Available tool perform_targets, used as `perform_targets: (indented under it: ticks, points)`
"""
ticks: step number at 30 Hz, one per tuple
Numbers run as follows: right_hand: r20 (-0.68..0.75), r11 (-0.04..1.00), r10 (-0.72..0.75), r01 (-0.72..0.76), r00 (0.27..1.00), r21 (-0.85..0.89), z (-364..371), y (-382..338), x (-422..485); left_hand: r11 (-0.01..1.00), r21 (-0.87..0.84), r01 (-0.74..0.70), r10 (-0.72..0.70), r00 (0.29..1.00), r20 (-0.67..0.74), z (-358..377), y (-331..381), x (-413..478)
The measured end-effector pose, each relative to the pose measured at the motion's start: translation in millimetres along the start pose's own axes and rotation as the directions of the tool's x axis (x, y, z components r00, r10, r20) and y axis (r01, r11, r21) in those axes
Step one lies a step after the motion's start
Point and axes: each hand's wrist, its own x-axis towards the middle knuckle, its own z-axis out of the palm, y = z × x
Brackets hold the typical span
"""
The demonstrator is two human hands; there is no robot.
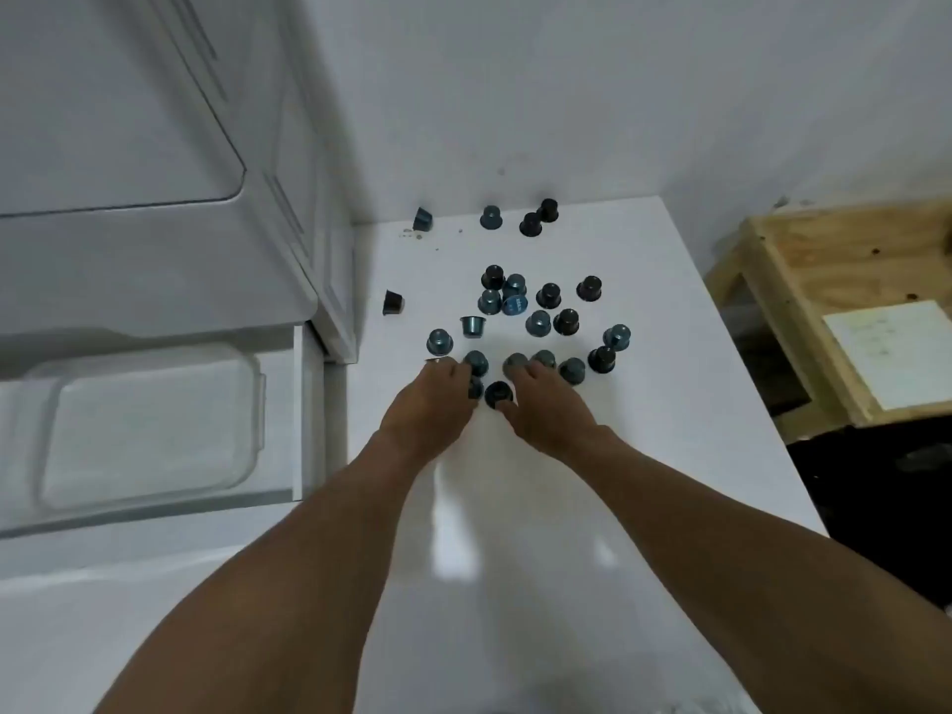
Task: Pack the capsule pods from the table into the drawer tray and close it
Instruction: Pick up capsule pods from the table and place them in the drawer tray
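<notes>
Several blue and black capsule pods lie scattered on the white table, some upright and some tipped over. Both my hands reach into the near edge of the cluster. My left hand curls its fingers over a pod at its thumb side, with another pod's rim at its fingertips. My right hand pinches a dark pod between thumb and fingers, and its fingertips cover two more pods. The open drawer on the left holds a clear plastic tray.
A white appliance stands above the drawer at the left. A white wall runs behind the table. A wooden shelf carrying a sheet of paper sits to the right of the table. Stray pods lie near the back edge.
</notes>
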Motion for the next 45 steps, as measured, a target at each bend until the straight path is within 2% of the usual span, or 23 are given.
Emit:
perform_targets:
  ticks: [1, 3, 10, 13, 16, 20, 27, 31, 36, 41, 45]
  points:
    - [0.010, 1.000, 0.017, -0.017, 1.000, 0.006, 3, 1, 4, 0.991, 0.103, -0.081, 0.079, 0.997, 0.020, 3, -2, 4]
    - [0.007, 0.999, 0.022, -0.022, 1.000, 0.029, 9, 4, 10, 0.978, 0.142, -0.149, 0.143, 0.988, 0.053, 16, -10, 12]
    - [0.022, 1.000, -0.008, 0.008, 1.000, 0.030, 23, 7, 24, 0.963, 0.205, -0.176, 0.163, 0.984, 0.077, 45, -27, 27]
    - [0.010, 1.000, -0.012, 0.011, 1.000, 0.029, 26, 7, 24, 0.968, 0.197, -0.159, 0.151, 0.987, 0.053, 44, -24, 27]
    - [0.007, 0.999, 0.002, -0.002, 1.000, 0.036, 26, 7, 23, 0.987, 0.109, -0.119, 0.118, 0.993, 0.017, 42, -20, 26]
    - [-0.020, 0.999, 0.002, -0.001, 1.000, 0.034, 20, 7, 15, 0.999, -0.038, -0.033, 0.031, 0.997, -0.064, 30, -6, 17]
    - [-0.067, 0.997, 0.029, -0.024, 0.997, 0.075, -18, 1, -15, 0.985, -0.113, 0.129, -0.138, 0.987, -0.082, -20, 26, -20]
    - [-0.087, 0.998, -0.041, 0.045, 0.995, 0.039, -48, -16, -35, 0.983, -0.120, 0.141, -0.164, 0.963, -0.213, -51, 40, -54]
    - [-0.193, 0.965, -0.262, 0.259, 0.945, -0.043, -80, -47, -68, 0.983, -0.141, 0.118, -0.168, 0.888, -0.429, -88, 52, -118]
    - [-0.253, 0.920, -0.389, 0.387, 0.886, -0.059, -110, -107, -92, 0.961, -0.112, 0.253, -0.270, 0.773, -0.574, -134, 49, -185]
    - [-0.288, 0.857, -0.513, 0.500, 0.809, -0.122, -120, -160, -107, 0.933, -0.012, 0.360, -0.290, 0.731, -0.618, -162, 32, -230]
